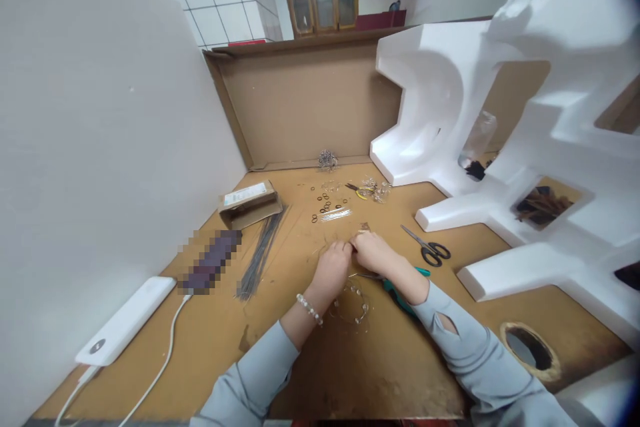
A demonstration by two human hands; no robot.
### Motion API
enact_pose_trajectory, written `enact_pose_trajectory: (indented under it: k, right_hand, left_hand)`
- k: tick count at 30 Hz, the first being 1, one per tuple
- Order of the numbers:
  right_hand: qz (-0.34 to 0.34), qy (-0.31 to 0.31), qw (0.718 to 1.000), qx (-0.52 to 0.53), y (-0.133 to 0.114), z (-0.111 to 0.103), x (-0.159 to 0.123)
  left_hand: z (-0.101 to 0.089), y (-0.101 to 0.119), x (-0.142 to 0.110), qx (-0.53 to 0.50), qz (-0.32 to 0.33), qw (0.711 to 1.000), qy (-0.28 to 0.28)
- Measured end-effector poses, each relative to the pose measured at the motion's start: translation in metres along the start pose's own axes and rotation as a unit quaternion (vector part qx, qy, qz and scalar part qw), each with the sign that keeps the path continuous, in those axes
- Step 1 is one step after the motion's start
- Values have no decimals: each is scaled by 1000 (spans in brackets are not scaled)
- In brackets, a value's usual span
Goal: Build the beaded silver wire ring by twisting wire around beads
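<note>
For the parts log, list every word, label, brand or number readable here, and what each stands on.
No text can be read.
The white label on the small cardboard box: too small to read.
The dark pixelated patch: blurred, unreadable.

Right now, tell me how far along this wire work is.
Done: a wire hoop with small beads looks formed, lying below the hands. In hand: the left hand and right hand meet over fine wire, their hold hard to see. Left: small dark rings and long dark wires lie unused.
</note>
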State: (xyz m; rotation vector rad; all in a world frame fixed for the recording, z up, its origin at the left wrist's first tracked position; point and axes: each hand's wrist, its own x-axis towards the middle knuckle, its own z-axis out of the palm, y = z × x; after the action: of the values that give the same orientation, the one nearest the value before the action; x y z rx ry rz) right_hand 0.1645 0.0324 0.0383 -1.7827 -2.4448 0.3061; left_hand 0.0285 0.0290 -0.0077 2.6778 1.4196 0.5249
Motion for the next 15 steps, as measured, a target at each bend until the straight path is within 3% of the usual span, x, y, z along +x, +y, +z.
enact_pose_trajectory:
  k: [8,12,15]
  right_hand:
    - [16,35,998,52,10,-8,-3]
    - [19,63,985,162,20,-13,-1]
    - [16,50,957,285,30,-18,1]
  left_hand:
    - [-10,-2,20,-52,-18,998,-1]
    - [-21,-6,29,-121,-21,992,12]
    - [-29,-9,35,-188,-30,982,9]
